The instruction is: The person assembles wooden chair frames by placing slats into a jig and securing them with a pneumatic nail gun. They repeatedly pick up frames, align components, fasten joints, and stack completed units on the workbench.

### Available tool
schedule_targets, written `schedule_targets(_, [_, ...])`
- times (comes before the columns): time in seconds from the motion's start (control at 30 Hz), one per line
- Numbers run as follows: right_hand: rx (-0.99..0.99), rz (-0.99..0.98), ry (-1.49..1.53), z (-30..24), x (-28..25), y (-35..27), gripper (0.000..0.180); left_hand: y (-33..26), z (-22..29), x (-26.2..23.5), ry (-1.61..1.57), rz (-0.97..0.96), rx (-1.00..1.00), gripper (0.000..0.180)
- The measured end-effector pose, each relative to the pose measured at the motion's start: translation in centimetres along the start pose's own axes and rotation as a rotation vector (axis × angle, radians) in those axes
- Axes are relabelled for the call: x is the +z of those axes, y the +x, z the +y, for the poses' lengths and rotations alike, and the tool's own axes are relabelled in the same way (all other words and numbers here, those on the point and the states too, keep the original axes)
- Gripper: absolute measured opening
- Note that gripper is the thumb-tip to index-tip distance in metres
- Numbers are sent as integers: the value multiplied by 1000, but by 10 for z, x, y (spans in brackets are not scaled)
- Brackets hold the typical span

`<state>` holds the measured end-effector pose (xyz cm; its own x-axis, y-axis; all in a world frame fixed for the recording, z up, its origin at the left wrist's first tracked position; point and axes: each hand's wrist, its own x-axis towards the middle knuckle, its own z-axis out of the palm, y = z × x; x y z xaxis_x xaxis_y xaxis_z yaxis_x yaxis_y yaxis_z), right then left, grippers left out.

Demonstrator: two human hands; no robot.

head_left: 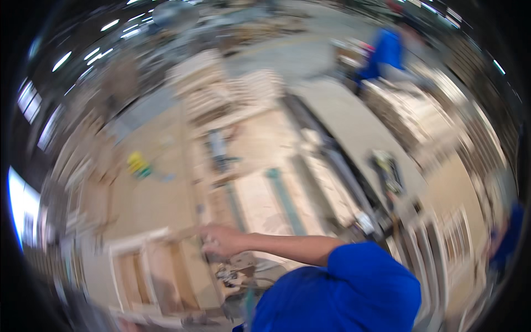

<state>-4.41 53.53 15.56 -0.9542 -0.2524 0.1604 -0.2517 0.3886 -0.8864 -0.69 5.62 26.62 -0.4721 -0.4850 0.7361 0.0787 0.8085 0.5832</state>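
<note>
The whole picture is smeared by motion. My right arm, in a blue short sleeve, reaches across to the left. My right hand (224, 240) is closed at the upper right corner of a pale wooden frame (166, 301) with several slats, and seems to grip it; its fingers are blurred. At the bottom edge, a blurred bit of my left hand (130, 325) shows beside the frame's near left corner, its fingers hidden. Just below my right hand lies a cluster of small metal parts (232, 274), too blurred to name.
A yellow and green object (138, 165) lies on the tan board (163, 193) at left. Stacked wooden pieces (204, 83) stand at the back. A dark tool (387, 169) sits on the grey bench (343, 108). Other people in blue (387, 50) are at the far right and right edge.
</note>
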Motion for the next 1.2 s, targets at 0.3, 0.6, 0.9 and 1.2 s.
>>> schedule_targets(0.3, [502,503,89,-35,-132,-361,42,-98,230,146,-772,-530,11,47])
schedule_targets(0.6, [1743,1180,-1099,-93,-85,-702,42,-273,404,183,-938,-1523,152,34])
schedule_targets(0.9, [1369,1454,-750,-145,-116,-752,40,-364,447,150,-1007,-1875,407,29])
schedule_targets(1.2, [128,1915,-42,-279,-183,-622,36,-350,448,114,-1172,-1622,787,35])
